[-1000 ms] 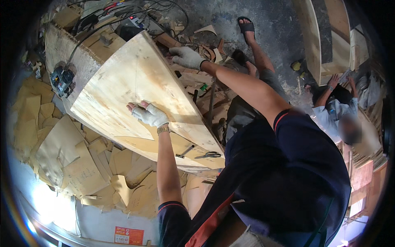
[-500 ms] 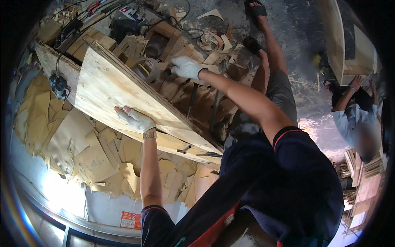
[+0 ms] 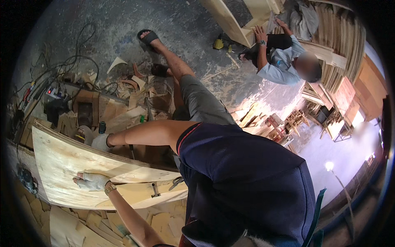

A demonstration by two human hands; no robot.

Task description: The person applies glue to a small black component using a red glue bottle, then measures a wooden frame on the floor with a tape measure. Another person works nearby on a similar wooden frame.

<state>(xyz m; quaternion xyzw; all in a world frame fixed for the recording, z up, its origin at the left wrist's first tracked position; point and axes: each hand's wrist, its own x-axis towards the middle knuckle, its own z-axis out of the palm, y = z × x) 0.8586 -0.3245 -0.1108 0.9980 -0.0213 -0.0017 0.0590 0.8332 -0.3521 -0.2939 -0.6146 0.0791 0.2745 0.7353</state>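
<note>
A large pale plywood sheet [image 3: 61, 158] lies across the bench at the lower left, its layered edge facing the scrap pile. My left hand [image 3: 92, 181], in a white glove with bare fingertips, rests on its face with the fingers stretched out. Beyond the sheet's far edge is my right hand [image 3: 101, 143], also gloved, with its fingers curled and partly hidden. Beside it a small dark upright object [image 3: 102, 127] shows; its kind is unclear. A small metal T-shaped tool [image 3: 155, 190] and a dark hand tool [image 3: 177, 182] lie on the sheet near my body.
Wood offcuts [image 3: 135, 82] and black cables [image 3: 76, 61] spread over the floor beyond the sheet. A power tool [image 3: 26, 180] sits at the far left. Yellowish sheet scraps [image 3: 94, 228] lie below. A co-worker [image 3: 279, 61] handles a wooden panel [image 3: 230, 22] at upper right.
The view has swung right, so the sheet appears farther left and lower. My right hand has drawn in close to the sheet's far edge. My left hand stays on the sheet.
</note>
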